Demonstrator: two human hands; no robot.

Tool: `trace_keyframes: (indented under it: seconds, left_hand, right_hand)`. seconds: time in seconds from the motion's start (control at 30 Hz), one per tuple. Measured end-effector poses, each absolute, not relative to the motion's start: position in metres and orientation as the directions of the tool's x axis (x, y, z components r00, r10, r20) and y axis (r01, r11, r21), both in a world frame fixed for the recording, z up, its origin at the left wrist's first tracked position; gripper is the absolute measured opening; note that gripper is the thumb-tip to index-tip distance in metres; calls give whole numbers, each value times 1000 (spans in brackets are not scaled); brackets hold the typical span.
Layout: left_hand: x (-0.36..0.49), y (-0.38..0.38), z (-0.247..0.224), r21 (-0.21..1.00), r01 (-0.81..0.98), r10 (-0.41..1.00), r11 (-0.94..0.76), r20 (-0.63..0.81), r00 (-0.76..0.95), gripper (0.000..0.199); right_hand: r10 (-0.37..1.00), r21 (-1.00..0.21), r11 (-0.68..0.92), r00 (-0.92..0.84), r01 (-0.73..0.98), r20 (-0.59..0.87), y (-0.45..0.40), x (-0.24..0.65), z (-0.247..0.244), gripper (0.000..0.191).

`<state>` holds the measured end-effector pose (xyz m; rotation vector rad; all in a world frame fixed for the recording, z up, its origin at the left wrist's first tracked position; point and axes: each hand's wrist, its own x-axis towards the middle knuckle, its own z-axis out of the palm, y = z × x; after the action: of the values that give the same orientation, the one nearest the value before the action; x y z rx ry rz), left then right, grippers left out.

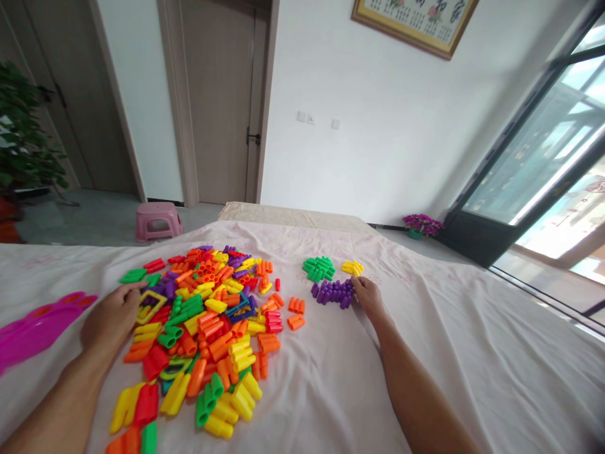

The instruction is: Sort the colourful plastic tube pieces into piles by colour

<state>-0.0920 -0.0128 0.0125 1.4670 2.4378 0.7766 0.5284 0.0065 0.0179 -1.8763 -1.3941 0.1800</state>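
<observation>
A large heap of red, orange, yellow, green and purple plastic pieces (208, 321) lies on the pale cloth. At its left edge is my left hand (113, 313), its fingers curled beside a yellow frame-shaped piece (150, 307) and purple pieces; what it grips, if anything, is hidden. My right hand (367, 296) is closed at the right end of a cluster of purple pieces (333, 292), its fingertips against it. Just behind sit a green cluster (319, 268) and a small yellow group (352, 267).
A magenta plastic tray (42, 325) lies at the left on the cloth (326, 391). Loose orange pieces (296, 306) sit between the heap and the purple cluster. Beyond the table are a pink stool (158, 221), a potted plant and pink flowers (422, 224).
</observation>
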Motion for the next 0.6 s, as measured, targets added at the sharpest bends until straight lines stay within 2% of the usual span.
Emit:
trace_keyframes:
  seconds: [0.1,0.23,0.43,0.6]
  left_hand:
    - [-90,-14,15,517,767,864,381,95,-494,55]
    - [-88,-15,18,505,771,862,388,98,-498,55]
    - [-88,-15,18,500,771,859,394,98,-503,55]
    - [-90,-14,16,498,773,863,393,92,-497,55]
  right_hand:
    - [857,-635,-75,375,769,352,6,522,18,61]
    - [863,-681,2,343,732,372,6,514,15,63]
    - [873,-700,-70,384,711,303,8,505,11,70]
    - [861,-791,48,377,610,342,7,499,10,75]
